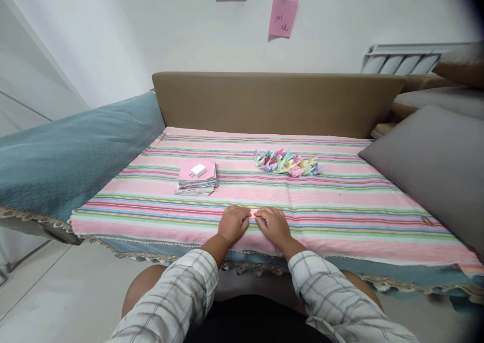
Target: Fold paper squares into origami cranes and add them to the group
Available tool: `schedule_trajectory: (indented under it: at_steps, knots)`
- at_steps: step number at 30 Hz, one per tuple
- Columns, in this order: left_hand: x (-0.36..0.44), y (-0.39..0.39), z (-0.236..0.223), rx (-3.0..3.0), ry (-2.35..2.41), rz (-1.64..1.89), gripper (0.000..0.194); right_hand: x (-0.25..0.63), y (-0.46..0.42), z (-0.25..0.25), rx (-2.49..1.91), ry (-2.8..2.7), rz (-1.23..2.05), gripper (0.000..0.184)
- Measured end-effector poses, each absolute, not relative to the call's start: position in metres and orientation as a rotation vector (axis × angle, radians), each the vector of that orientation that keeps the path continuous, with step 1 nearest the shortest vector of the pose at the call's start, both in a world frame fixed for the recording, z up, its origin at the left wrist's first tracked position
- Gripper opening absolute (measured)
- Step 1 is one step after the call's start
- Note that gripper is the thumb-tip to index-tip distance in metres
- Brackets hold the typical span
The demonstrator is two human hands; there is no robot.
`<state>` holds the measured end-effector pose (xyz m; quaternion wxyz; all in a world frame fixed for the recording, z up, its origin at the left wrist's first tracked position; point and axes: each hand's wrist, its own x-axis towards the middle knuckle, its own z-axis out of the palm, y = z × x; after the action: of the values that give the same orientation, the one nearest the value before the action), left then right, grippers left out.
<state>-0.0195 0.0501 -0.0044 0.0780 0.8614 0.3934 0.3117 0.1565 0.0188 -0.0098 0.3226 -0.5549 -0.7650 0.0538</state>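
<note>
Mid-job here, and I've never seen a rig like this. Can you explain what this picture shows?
There is no machine: a person works with bare hands, pictured by a camera worn on the head, looking forward and down. Their left hand and right hand pinch a small peach paper between them, mostly hidden. Beyond, on the striped cloth, a paper stack sits to the left with a white charger on top; to the right lies a cluster of colourful paper cranes.

I counted: one peach paper piece (253, 212); one pink-topped paper stack (195, 186); one white two-pronged plug (198, 170); one pink wall note (283, 18); over ten multicoloured folded-paper birds (297, 172).
</note>
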Motion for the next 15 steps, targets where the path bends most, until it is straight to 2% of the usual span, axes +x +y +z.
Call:
schedule_trajectory:
  at_steps: [15]
  knots:
    - [-0.0200, 0.0509, -0.0048, 2.595, 1.161, 0.952, 0.017, 0.1561, 0.0185, -0.0098, -1.458, -2.008, 0.133, 0.013]
